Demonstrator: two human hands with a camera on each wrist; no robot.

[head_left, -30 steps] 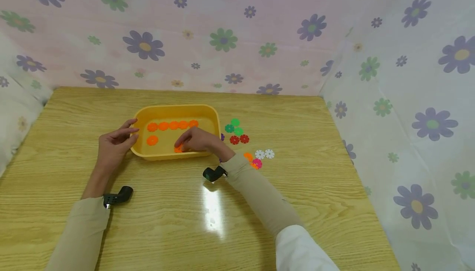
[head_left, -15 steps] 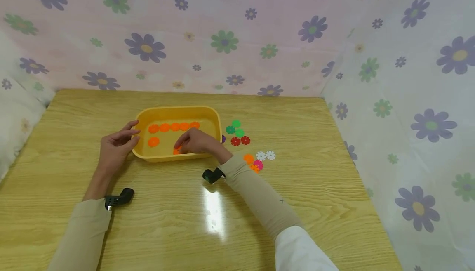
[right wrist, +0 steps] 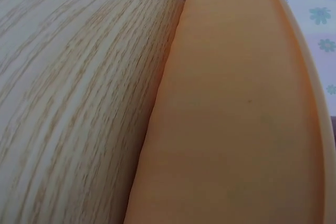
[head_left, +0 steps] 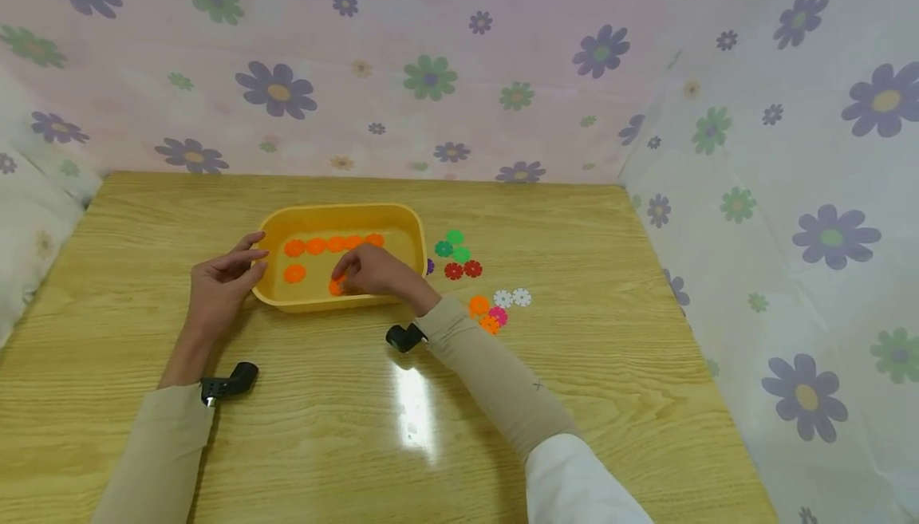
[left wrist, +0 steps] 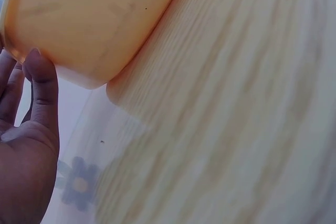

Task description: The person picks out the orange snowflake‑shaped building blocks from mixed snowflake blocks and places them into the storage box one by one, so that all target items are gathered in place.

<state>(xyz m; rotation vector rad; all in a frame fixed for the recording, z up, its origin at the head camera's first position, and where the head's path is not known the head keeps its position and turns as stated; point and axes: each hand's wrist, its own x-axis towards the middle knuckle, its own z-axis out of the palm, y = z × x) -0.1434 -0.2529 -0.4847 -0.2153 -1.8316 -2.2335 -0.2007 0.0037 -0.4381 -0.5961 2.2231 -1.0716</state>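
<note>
A yellow plastic tub (head_left: 337, 305) stands on the wooden table, with a row of orange notched snowflake discs (head_left: 316, 246) along its far side and a single orange disc (head_left: 294, 273) at the near left. My left hand (head_left: 224, 281) is at the tub's left end, its fingertips and thumb touching the outside of the rim; the left wrist view shows the thumb (left wrist: 42, 85) against the wall. Inside the tub, my right hand (head_left: 376, 269) pinches an orange disc (head_left: 335, 287) close over the floor near the front wall. That wall (right wrist: 226, 103) hides the fingertips in the right wrist view.
Right of the tub lie green discs (head_left: 455, 237), red discs (head_left: 454, 270), white discs (head_left: 522, 297), a pink disc (head_left: 498, 316) and orange discs (head_left: 479, 305). A purple disc (head_left: 430, 266) peeks out beside the tub's right wall. Flower-patterned cloth (head_left: 431, 77) hangs behind the table.
My right hand has shifted a little to the left inside the tub, and the orange disc at its fingertips has moved with it. The left hand stays at the rim.
</note>
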